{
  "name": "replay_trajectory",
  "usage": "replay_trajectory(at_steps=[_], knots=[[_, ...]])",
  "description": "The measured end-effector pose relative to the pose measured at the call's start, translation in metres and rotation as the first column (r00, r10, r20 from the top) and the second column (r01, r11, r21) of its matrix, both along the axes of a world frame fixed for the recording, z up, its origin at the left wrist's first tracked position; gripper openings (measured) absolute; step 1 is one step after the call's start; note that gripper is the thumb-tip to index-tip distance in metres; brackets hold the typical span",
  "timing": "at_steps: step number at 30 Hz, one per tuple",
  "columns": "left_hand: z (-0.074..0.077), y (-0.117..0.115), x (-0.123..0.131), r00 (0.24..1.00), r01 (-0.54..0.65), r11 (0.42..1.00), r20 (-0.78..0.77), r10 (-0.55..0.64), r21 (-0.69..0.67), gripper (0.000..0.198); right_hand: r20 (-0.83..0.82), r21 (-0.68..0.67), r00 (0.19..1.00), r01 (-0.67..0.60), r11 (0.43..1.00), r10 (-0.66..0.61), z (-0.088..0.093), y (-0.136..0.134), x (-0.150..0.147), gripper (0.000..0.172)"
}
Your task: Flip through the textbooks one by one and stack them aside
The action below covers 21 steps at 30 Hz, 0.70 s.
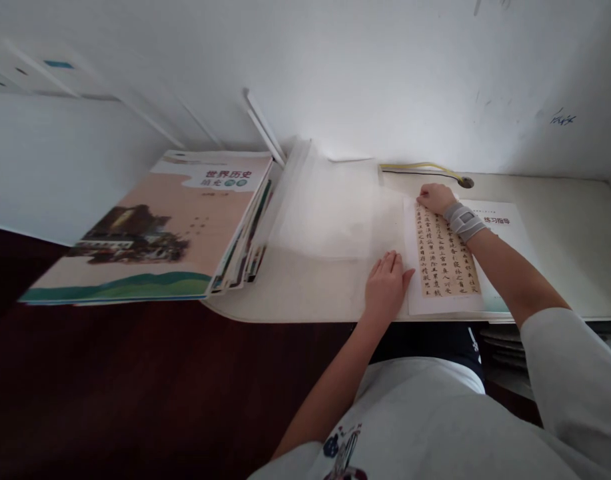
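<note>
My left hand (385, 285) lies flat, fingers stretched out, on thin translucent paper (335, 213) at the desk's front edge, touching the left edge of a calligraphy sheet (448, 263). That sheet is tan with columns of characters and a white border. My right hand (435, 198), a grey band on its wrist, rests with curled fingers on the sheet's top left corner. Whether it pinches the paper is hidden. A white booklet (505, 230) with printed characters lies under the sheet.
A stack of textbooks (155, 227) with a pink history cover on top overhangs the white desk (560, 227) at the left. Loose sheets lean against the wall behind. A yellow cable (420, 167) runs to a desk hole. Dark floor lies below.
</note>
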State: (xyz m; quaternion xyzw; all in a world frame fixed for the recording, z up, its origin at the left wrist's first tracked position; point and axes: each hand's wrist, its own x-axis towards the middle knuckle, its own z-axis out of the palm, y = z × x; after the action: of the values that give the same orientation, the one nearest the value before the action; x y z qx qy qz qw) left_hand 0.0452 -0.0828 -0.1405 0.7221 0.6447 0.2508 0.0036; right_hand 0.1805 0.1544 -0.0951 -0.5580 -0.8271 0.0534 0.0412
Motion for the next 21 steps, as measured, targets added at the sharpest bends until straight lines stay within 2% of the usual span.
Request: replay_trajectory(at_steps=[5,10,12,14,16,17,19,20,21], knots=[[0.002,-0.004,-0.005,0.999,0.046,0.996,0.015,-0.045,-0.073,0.051,0.031,0.038,0.999,-0.012,0.999,0.011,0.002,-0.002,-0.002,0.025],[0.003,-0.008,-0.007,0.991,0.120,0.978,-0.032,-0.127,-0.172,0.058,0.066,0.035,0.998,-0.006,0.999,0.004,0.003,-0.003,-0.005,0.028],[0.004,-0.008,-0.007,0.991,0.118,0.974,-0.036,-0.127,-0.192,0.057,0.072,0.093,0.997,-0.020,0.995,0.013,0.008,-0.010,-0.006,0.029],[0.006,-0.008,-0.006,0.992,0.111,0.972,-0.041,-0.122,-0.209,0.057,0.064,0.203,0.996,-0.081,0.976,0.069,0.017,-0.029,-0.003,0.033],[0.008,-0.009,-0.005,0.992,0.105,0.970,-0.050,-0.119,-0.219,0.056,0.063,0.275,0.973,-0.232,0.933,0.224,0.028,-0.064,0.005,0.037],[0.009,-0.009,-0.005,0.992,0.103,0.970,-0.054,-0.118,-0.220,0.055,0.077,0.248,0.932,-0.362,0.899,0.354,0.033,-0.087,0.011,0.037],[0.010,-0.009,-0.005,0.992,0.102,0.970,-0.056,-0.117,-0.219,0.052,0.093,0.152,0.757,-0.653,0.742,0.647,0.038,-0.137,0.024,0.037],[0.011,-0.009,-0.004,0.992,0.101,0.971,-0.054,-0.115,-0.219,0.051,0.102,0.141,0.674,-0.738,0.660,0.732,0.038,-0.161,0.031,0.037],[0.011,-0.009,-0.004,0.992,0.100,0.971,-0.052,-0.114,-0.218,0.051,0.114,0.151,0.631,-0.774,0.615,0.767,0.035,-0.182,0.036,0.035]])
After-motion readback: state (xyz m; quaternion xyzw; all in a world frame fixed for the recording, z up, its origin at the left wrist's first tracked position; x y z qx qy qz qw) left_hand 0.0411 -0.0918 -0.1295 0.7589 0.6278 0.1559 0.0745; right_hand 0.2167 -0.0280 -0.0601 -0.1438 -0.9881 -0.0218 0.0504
